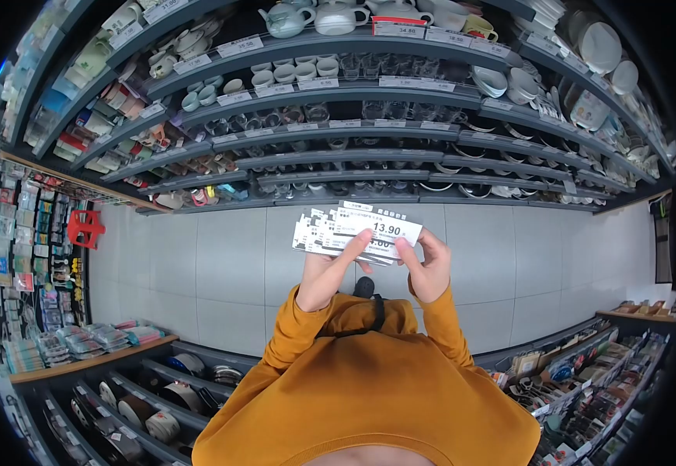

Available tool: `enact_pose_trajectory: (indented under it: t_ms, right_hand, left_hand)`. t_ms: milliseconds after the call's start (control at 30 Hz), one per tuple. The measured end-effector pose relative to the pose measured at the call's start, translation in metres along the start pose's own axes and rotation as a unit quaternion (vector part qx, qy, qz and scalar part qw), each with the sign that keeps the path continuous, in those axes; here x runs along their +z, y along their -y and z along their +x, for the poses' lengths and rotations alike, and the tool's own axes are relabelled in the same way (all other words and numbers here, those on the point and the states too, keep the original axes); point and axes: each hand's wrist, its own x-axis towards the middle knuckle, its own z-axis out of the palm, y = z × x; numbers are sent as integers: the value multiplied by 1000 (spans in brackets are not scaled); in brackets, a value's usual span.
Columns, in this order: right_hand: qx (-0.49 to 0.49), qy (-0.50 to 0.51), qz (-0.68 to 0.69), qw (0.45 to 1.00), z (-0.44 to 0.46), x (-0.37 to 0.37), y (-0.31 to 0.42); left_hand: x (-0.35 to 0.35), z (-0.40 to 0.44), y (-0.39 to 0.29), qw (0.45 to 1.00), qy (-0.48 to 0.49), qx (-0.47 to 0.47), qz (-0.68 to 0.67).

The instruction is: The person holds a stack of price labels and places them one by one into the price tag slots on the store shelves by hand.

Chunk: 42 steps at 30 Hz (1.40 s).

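A fanned stack of white paper price labels (pixel 361 223) is held up in front of my waist, over the tiled floor. The top label reads 13.90, and part of another price shows just below it. My left hand (pixel 324 278) is closed on the stack from the left, its thumb lying across the printed faces. At the right end, my right hand (pixel 432 270) pinches the labels' edge between thumb and fingers. More labels spread out toward the left, overlapping too much to read.
Curved tiers of shelving (pixel 345 157) ahead carry teapots (pixel 341 17), bowls, cups and glasses. A red stool (pixel 86 228) stands at the left beside hanging packaged goods. Low shelves behind me hold pans (pixel 186 396) on the left and small goods on the right. Grey floor tiles (pixel 477 268) lie between.
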Motion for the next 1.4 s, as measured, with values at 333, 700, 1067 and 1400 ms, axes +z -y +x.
enact_pose_trajectory:
  t_ms: [333, 700, 1067, 1400]
  right_hand:
    - [-36, -42, 34, 998, 2, -10, -6]
    - [-40, -84, 58, 994, 7, -19, -11]
    - [-45, -94, 55, 993, 8, -15, -11]
    - [-37, -100, 73, 992, 10, -9, -13]
  left_hand:
    - [12, 6, -2, 997, 38, -44, 44]
    - [16, 16, 5, 999, 23, -46, 14]
    - [16, 21, 5, 999, -28, -32, 24]
    - [3, 20, 7, 998, -57, -19, 8]
